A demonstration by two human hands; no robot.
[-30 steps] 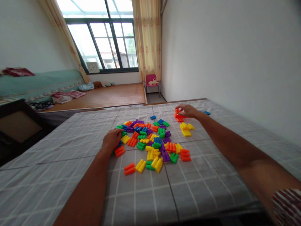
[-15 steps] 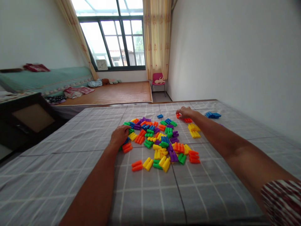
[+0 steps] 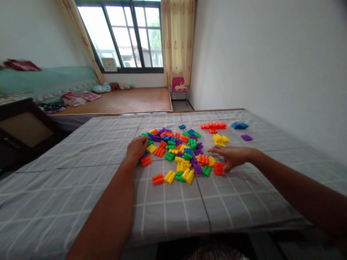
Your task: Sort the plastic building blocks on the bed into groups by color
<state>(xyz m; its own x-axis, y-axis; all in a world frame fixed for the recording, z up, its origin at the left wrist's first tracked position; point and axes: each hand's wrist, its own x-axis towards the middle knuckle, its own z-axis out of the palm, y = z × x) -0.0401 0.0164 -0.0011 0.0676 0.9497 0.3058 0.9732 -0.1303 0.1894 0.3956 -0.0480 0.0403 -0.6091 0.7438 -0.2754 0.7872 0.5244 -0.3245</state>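
Many blocks (image 3: 187, 152), left hand (image 3: 137, 147) curled at edge, hold unclear, right hand (image 3: 230, 156) spread, empty, bare cloth (image 3: 173, 207) nearside

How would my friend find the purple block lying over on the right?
Start at the grey checked cloth and go to its far right part, near the white wall. A blue cluster lies there; the purple block lies just nearer you than that, right of a yellow cluster. It is the only purple one out there; the others are in the mixed heap.
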